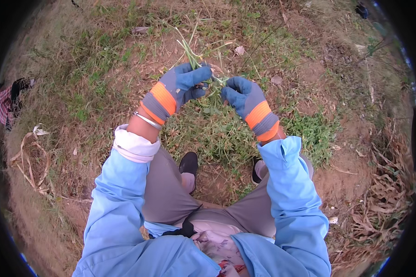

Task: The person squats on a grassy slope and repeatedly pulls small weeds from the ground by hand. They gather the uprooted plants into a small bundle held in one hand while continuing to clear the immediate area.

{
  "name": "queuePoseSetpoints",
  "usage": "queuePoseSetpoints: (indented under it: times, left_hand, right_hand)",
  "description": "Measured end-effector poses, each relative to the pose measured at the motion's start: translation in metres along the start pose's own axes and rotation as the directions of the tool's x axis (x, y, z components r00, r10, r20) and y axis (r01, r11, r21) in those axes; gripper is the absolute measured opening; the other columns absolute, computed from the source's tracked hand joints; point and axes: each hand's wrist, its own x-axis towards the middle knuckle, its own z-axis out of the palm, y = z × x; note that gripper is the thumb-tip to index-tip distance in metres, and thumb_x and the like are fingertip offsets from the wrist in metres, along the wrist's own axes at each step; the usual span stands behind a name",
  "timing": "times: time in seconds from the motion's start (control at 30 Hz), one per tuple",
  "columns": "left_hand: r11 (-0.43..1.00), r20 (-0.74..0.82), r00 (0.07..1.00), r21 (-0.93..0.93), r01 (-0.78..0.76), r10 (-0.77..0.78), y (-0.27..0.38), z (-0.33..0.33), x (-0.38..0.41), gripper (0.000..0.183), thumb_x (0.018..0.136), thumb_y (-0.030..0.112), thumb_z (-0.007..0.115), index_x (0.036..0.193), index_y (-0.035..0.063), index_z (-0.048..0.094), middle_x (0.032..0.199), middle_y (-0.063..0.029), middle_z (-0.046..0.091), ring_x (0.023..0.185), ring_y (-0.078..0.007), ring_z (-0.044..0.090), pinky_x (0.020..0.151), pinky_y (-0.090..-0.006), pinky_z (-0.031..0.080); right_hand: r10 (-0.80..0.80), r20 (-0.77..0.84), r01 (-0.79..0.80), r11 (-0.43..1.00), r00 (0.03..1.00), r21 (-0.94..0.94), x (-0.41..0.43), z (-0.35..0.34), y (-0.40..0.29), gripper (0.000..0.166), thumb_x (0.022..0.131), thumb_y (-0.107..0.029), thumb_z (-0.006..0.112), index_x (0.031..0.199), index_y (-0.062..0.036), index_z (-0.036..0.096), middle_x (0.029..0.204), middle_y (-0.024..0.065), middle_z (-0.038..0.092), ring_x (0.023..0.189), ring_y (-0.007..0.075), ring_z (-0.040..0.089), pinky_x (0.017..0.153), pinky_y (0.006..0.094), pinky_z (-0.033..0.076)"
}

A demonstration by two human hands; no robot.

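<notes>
My left hand, in a blue and grey work glove with an orange cuff band, grips a small bunch of green plant stems. The stems' pale ends stick out past the thumb, away from me. My right hand, gloved the same way, is close beside it with thumb and fingers pinched at the leafy part of the bunch. The exact grip of its fingertips is partly hidden. Beneath both hands, cut or pulled greens lie spread on the ground between my feet.
A denser heap of green plants lies by my right knee. Dry leaves and stalks are piled at the right. A dry, curled stalk lies at the left. Checked cloth shows at the far left edge. Grass and bare soil surround me.
</notes>
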Motion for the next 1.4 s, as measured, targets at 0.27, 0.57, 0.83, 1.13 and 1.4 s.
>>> queuePoseSetpoints:
  times: [0.27, 0.57, 0.83, 1.13, 1.4]
  left_hand:
    - [0.985, 0.043, 0.999, 0.173, 0.026, -0.034, -0.003, 0.006, 0.001, 0.033, 0.076, 0.021, 0.061, 0.103, 0.004, 0.053, 0.08, 0.0005, 0.054, 0.067, -0.0061, 0.051, 0.058, -0.0201, 0.046]
    - [0.993, -0.091, 0.996, 0.116, -0.016, 0.027, -0.003, 0.002, 0.003, 0.031, 0.076, 0.022, 0.063, 0.098, 0.0023, 0.055, 0.081, -0.0019, 0.058, 0.066, -0.0072, 0.054, 0.052, -0.0191, 0.048]
    - [0.997, -0.106, 0.994, 0.071, -0.018, 0.026, 0.0, 0.008, -0.002, 0.036, 0.073, 0.024, 0.065, 0.098, 0.0015, 0.054, 0.081, -0.0018, 0.056, 0.066, -0.0084, 0.053, 0.056, -0.0206, 0.048]
    - [0.975, -0.045, 0.998, 0.222, -0.032, 0.043, -0.003, 0.008, -0.002, 0.03, 0.074, 0.02, 0.063, 0.096, 0.0009, 0.055, 0.077, -0.002, 0.057, 0.063, -0.0075, 0.053, 0.052, -0.0179, 0.047]
    - [0.979, 0.027, 0.998, 0.197, -0.058, 0.054, -0.003, 0.011, -0.001, 0.028, 0.074, 0.013, 0.061, 0.098, 0.0005, 0.055, 0.072, -0.001, 0.056, 0.058, -0.0065, 0.052, 0.05, -0.0179, 0.045]
  right_hand:
    - [0.062, 0.02, -0.064, 0.991, 0.998, 0.114, -0.002, -0.003, -0.008, 0.023, 0.078, -0.017, 0.055, 0.092, 0.002, 0.056, 0.069, 0.0038, 0.056, 0.058, 0.0097, 0.048, 0.051, 0.0257, 0.041]
    - [0.092, -0.068, -0.069, 0.957, 0.993, 0.282, -0.001, -0.004, -0.008, 0.022, 0.078, -0.018, 0.057, 0.09, 0.001, 0.056, 0.066, 0.0015, 0.053, 0.057, 0.0068, 0.045, 0.048, 0.0229, 0.037]
    - [-0.005, -0.018, 0.005, 1.0, 1.0, -0.027, 0.0, 0.009, 0.0, 0.023, 0.071, -0.018, 0.064, 0.077, 0.0011, 0.053, 0.064, 0.002, 0.05, 0.057, 0.0096, 0.041, 0.051, 0.0269, 0.038]
    - [0.046, -0.051, -0.038, 0.988, 0.998, 0.149, 0.002, 0.002, -0.001, 0.019, 0.073, -0.013, 0.061, 0.084, 0.0016, 0.054, 0.066, 0.002, 0.051, 0.06, 0.0091, 0.042, 0.053, 0.0264, 0.039]
    - [-0.018, -0.213, 0.046, 0.991, 0.977, 0.123, 0.005, -0.005, 0.001, 0.02, 0.075, -0.01, 0.059, 0.089, 0.0021, 0.052, 0.067, 0.0018, 0.051, 0.058, 0.0084, 0.042, 0.05, 0.0252, 0.038]
